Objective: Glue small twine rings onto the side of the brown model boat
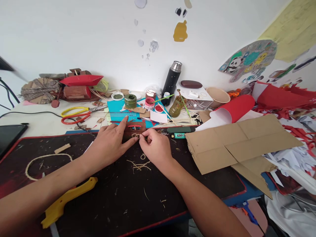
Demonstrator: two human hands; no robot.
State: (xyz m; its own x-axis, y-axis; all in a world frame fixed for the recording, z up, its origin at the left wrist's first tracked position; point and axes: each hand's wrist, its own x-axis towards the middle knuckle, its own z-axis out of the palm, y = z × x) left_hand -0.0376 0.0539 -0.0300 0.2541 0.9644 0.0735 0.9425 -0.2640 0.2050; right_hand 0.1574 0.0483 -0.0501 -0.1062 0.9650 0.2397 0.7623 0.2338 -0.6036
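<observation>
A small brown-painted model piece [137, 126] with a red-edged arched opening stands on the dark mat between my hands. My left hand [111, 141] holds it at its left end, index finger along the top and thumb reaching to its lower front. Tan twine [134, 135] lies in small loops against the front of the piece. My right hand [156, 144] is closed in a pinch at the twine's right end, beside my left thumb tip. The pinched bit is mostly hidden by the fingers. Below the hands lie a small twine ring [143, 157] and several loose twine strands [139, 165].
A yellow-handled tool [69, 197] and a larger rope loop [28, 166] lie left. Behind are scissors [76, 116], paint jars [130, 101] and a black thermos [170, 82]. Cardboard sheets [222, 141] cover the right side. A blue glue gun [249, 212] is lower right.
</observation>
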